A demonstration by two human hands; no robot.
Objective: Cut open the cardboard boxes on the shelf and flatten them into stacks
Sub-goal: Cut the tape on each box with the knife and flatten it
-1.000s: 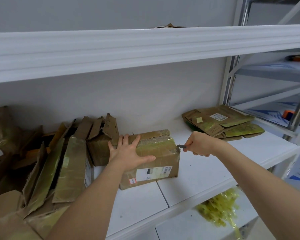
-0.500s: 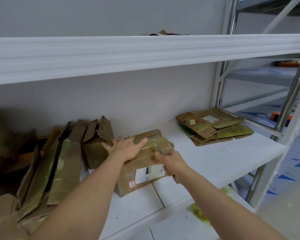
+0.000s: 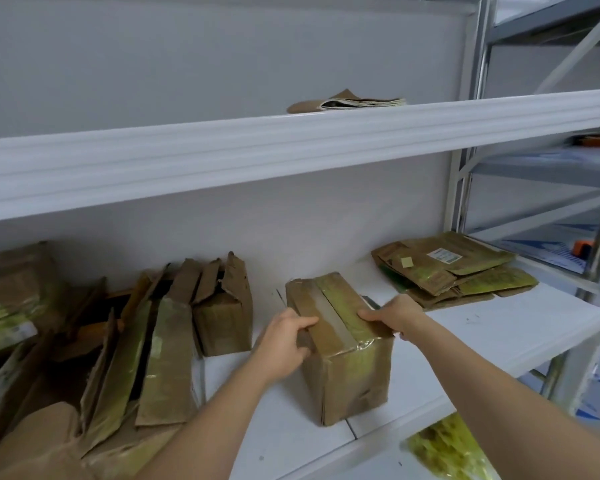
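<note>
A taped brown cardboard box (image 3: 347,368) stands on end on the white shelf (image 3: 482,327), near its front edge. My left hand (image 3: 286,336) grips the box's upper left edge. My right hand (image 3: 394,315) holds the upper right edge, and a dark blade tip (image 3: 370,302) sticks out behind its fingers. A stack of flattened boxes (image 3: 451,271) lies at the back right of the shelf. Opened and collapsed boxes (image 3: 146,344) lean together on the left.
A small opened box (image 3: 224,317) stands just left of the held box. More flat cardboard (image 3: 347,102) lies on the upper shelf. Metal uprights (image 3: 465,188) bound the right side. A yellow-green bag (image 3: 447,448) sits on the lower level.
The box has been turned from lying on its side to standing on end. Both hands shifted to its top edges, and the view tilted upward.
</note>
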